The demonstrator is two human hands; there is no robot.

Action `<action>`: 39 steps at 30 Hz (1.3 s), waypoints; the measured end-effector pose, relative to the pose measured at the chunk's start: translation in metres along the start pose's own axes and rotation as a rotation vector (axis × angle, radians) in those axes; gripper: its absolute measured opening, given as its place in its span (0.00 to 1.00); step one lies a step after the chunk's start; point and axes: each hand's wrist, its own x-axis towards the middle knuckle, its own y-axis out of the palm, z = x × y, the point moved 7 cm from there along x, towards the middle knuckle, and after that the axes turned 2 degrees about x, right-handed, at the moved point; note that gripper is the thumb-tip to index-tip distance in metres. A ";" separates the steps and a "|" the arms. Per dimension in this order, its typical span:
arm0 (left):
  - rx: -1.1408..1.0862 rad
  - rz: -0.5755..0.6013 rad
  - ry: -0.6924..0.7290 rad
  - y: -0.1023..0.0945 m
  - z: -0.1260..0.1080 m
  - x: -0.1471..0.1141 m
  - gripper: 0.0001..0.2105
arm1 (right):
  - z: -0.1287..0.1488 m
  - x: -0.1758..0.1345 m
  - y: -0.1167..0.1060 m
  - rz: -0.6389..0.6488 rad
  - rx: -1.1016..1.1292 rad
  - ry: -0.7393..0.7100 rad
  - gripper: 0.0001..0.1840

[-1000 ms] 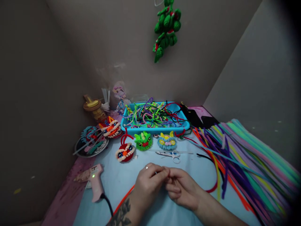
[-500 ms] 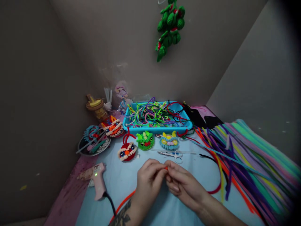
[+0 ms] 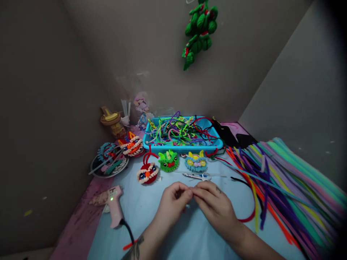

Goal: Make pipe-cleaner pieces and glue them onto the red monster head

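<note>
My left hand and my right hand meet fingertip to fingertip over the blue table cover, both closed in a pinch. Their fingers hide the piece of orange pipe cleaner that showed between them a moment earlier. An orange pipe cleaner pokes out left of my tattooed left forearm; the rest of it is hidden. Just beyond my hands lie small scissors. Behind them sit three pipe-cleaner lion heads: a red one, a green one and a blue-and-yellow one.
A pink glue gun with a green light rests at left. A blue tray of tangled pipe-cleaner scraps stands at the back. Bundled pipe cleaners cover the right side. A bowl and a brown cup stand back left.
My right hand has turned so its back faces up, and the orange bit at the fingertips is now covered. The orange strand's visible length by my left forearm has become shorter.
</note>
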 end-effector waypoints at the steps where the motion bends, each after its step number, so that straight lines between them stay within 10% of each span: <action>1: 0.010 -0.007 -0.007 -0.001 0.001 0.000 0.16 | 0.001 0.000 0.000 0.014 -0.017 -0.027 0.17; 16: 0.119 0.067 -0.025 -0.003 0.001 0.002 0.16 | -0.002 0.006 -0.002 0.098 -0.053 -0.043 0.09; 26: -0.146 0.103 -0.107 0.002 0.014 0.003 0.19 | -0.029 0.001 0.008 0.131 0.323 0.417 0.05; 39: 0.152 -0.088 0.292 -0.005 -0.023 -0.008 0.03 | -0.039 -0.021 0.041 0.065 1.146 0.926 0.16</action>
